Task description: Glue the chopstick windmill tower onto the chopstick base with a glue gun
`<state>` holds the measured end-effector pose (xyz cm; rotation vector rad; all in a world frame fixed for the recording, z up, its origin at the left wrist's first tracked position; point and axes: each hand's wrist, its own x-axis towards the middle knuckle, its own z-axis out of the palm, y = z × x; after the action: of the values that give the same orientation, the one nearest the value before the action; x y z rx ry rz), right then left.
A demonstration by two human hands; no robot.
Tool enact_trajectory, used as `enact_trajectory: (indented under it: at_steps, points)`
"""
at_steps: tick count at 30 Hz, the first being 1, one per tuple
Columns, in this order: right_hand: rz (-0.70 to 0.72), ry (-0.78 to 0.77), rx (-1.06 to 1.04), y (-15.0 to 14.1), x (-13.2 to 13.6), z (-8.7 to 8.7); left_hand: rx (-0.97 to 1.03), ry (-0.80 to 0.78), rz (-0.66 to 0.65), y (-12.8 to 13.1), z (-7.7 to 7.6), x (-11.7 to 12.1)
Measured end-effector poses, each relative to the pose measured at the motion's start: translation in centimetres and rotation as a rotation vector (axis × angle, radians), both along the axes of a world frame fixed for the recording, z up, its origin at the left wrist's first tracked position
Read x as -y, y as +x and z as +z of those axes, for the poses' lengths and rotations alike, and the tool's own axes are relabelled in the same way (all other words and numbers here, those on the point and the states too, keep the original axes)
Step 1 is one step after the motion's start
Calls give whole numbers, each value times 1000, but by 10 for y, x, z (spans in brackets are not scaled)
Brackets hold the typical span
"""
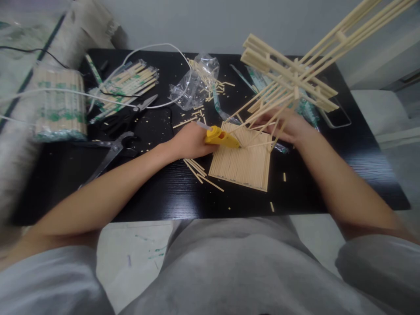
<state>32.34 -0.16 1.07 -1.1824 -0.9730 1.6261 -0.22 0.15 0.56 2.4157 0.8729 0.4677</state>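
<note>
My left hand (pixel 193 141) is closed around a yellow hot glue gun (pixel 223 137), with a glue stick poking out of its back end. Its nozzle tip points at a flat square base (pixel 241 168) made of thin wooden sticks laid side by side. Over the base stands a windmill-like stick structure (pixel 297 83), its crossed arms rising to the upper right and its legs spreading down onto the base. Behind those legs, my right hand (pixel 282 124) grips the lower part of the structure, its fingers partly hidden by the sticks.
At the left lie bagged chopstick bundles (pixel 61 105), wrapped chopsticks (pixel 131 85), scissors (pixel 144 105) and metal cutters (pixel 111 151). A white cable (pixel 131 103) loops across them. Stick offcuts and a clear plastic bag (pixel 188 89) are at the back; loose sticks (pixel 201 173) lie near the base. A phone-shaped clear case (pixel 339 116) is at right.
</note>
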Motion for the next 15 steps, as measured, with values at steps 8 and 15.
enact_trajectory:
  at_steps: [8,15]
  points:
    - [-3,2,-17,1,0,0,20,7,10,0,-1,0]
    - [-1,14,-25,3,-1,-3,4,10,17,1,0,1]
